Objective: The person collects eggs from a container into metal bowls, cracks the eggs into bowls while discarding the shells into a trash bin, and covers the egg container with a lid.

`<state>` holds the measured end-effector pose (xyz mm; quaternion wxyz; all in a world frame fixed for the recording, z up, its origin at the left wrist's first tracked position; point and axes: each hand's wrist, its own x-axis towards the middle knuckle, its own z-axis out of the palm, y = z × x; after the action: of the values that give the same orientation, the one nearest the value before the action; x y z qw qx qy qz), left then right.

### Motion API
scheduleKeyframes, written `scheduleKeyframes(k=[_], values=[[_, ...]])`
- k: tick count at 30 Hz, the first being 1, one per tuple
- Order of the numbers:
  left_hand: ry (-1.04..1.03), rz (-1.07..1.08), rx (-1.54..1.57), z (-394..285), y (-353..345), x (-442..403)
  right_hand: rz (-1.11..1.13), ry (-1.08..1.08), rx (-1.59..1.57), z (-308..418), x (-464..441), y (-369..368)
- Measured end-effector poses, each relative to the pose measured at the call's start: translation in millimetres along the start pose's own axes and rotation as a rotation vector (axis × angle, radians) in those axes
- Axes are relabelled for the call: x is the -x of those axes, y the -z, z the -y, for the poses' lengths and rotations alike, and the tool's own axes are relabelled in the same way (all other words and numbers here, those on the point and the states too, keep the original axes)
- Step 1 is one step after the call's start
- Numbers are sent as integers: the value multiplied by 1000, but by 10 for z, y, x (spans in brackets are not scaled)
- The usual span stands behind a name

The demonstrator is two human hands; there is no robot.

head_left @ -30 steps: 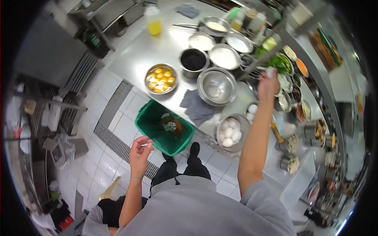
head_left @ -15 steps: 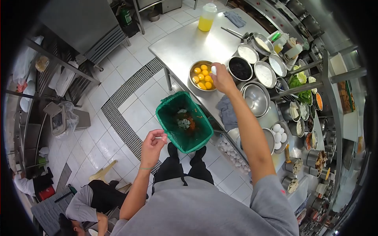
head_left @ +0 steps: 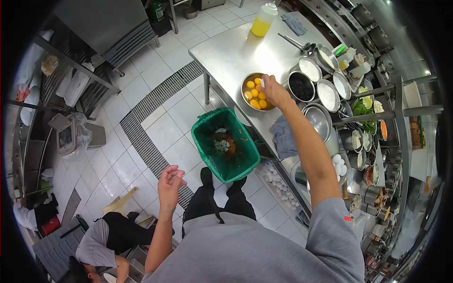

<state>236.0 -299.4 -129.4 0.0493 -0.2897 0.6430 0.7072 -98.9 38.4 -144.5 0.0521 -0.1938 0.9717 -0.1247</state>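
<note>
My right hand point(head_left: 277, 93) reaches over the right rim of a metal bowl point(head_left: 243, 93) that holds several cracked eggs with bright yolks point(head_left: 255, 93). Its fingers are closed on a white egg point(head_left: 263, 83), mostly covered by the hand. My left hand point(head_left: 169, 187) hangs in the air left of the green-lined bin point(head_left: 202, 153), fingers loosely curled and apart, with nothing visible in them. Eggshells point(head_left: 222, 145) lie at the bottom of the bin, which stands beside the table just in front of my feet.
On the steel table point(head_left: 226, 52) stand a squeeze bottle of yellow liquid point(head_left: 264, 20), a bowl of dark food point(head_left: 301, 86), bowls of white powder and a grey cloth point(head_left: 284, 137). Whole eggs point(head_left: 339, 165) sit in a bowl at right. Another person point(head_left: 96, 243) bends at lower left.
My left hand has moved left and down, away from the bin, and its fingers have loosened. My right hand stays at the bowl with the egg. The whole view has shifted slightly.
</note>
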Motion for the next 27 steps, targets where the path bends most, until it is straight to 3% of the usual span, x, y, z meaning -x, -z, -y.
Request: scheduleKeyframes(k=[10,13,16,19,21,22,23,25,27], values=[[-36,58,-38,-163,-183,-106,-45,-137,132,105,9,193],[-39,80,-47,-162,-254,-106,-189,-170,34,82,60,224],[-55,88,-29,-235,-356,-82,-583,-235,-508,305,218,390],[-98,69,-61,-310,-467,-77,-825,-62,-576,623,610,231],[-120,117,-53,-355,-527,-88,-687,-160,-730,1051,1064,-51],[-162,88,-70,-381,-559,-91,-499,-196,-904,1216,1265,-193],[-206,55,-84,-412,-614,-92,-403,-187,-810,1336,1423,-366],[-213,83,-102,-487,-812,-66,-386,-193,-731,1483,1622,-835],[-259,127,-164,-570,-1083,-57,-417,-217,-728,1497,1861,-695]])
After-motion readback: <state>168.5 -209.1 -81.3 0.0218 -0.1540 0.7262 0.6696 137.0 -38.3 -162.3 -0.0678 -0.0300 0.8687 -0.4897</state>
